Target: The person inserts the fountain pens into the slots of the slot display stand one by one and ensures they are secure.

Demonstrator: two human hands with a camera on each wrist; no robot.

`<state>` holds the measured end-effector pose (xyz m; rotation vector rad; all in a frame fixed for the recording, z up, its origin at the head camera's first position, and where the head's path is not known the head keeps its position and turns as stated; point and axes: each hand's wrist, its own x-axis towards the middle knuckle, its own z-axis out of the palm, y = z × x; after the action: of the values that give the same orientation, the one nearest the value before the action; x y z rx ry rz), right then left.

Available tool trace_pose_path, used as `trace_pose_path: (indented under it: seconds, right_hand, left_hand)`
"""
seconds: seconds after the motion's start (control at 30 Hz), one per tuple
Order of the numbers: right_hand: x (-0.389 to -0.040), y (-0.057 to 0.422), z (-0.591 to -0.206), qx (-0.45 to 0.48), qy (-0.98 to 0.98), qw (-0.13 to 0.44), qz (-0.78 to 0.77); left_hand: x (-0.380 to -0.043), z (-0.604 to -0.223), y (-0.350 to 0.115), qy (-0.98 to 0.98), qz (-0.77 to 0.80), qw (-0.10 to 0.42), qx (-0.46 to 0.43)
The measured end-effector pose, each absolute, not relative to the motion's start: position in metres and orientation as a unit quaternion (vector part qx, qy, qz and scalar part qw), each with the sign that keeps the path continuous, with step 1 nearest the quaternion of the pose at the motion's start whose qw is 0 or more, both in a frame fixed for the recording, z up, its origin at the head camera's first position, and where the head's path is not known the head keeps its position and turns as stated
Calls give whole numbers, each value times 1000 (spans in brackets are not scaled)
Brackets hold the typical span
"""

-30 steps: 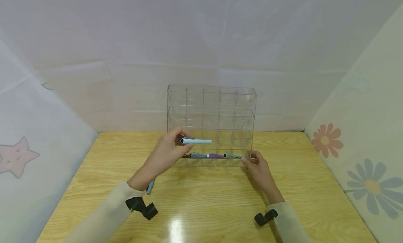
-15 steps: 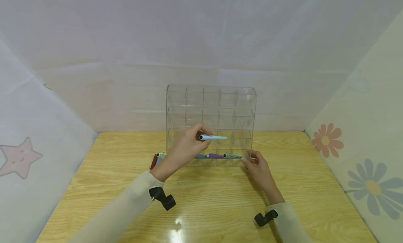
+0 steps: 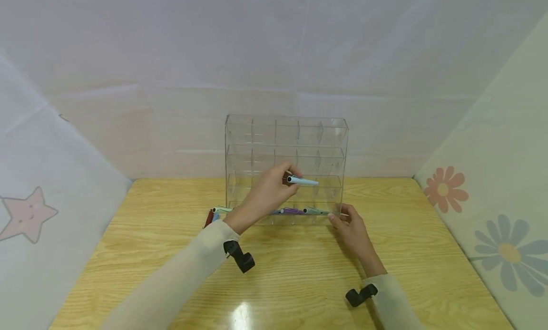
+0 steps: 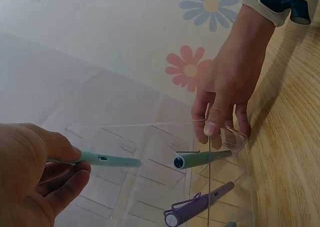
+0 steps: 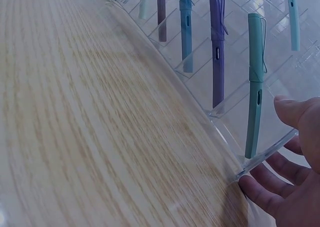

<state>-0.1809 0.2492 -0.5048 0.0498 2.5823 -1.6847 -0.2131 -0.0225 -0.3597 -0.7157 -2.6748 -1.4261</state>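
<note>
One wood-grain bench (image 3: 295, 292) carries a clear tiered rack (image 3: 265, 136), upright, split into small compartments. Two hands at it: right hand (image 3: 353, 230) grips the rack's lower right corner, thumb in front, fingers round the side; left hand (image 3: 269, 189) pinches a pale-blue pen (image 3: 305, 181) near its cap end. That pen is up in front of the rack, about second tier from bottom, right of middle; can't tell the gap to the rack. Bottom tier: teal-green pen (image 5: 255, 82), purple pen (image 5: 217, 52), blue pen (image 5: 186, 37), maroon pen (image 5: 161, 14), pale-green pen (image 3: 220, 209). Red item (image 3: 208, 218) and light-blue item (image 3: 215, 218), probably pens, near rack's left end.

Risks, judging: pinch is at one end, so the pen could swivel or drop if its barrel hits a hard-to-see clear divider. Left wrist dipping could knock bottom-tier pens. Rack might slide if bumped with the right hand loosened.

Held pen's long axis runs roughly along the rack's width, near level; cap end left, narrow barrel end pointing right.
</note>
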Motion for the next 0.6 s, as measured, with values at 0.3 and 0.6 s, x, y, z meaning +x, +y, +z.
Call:
trace_pose_path:
  seconds: [0.3,0.6]
  right_hand:
    - [-182,248,-504,15,837,33,-546]
    - [-182,249,-503,17,839,23,-544]
  left_hand:
    - [-222,-364,-7,-862,-439,-6,-253]
    - [-229,-366,13,-874,-399,0,-277]
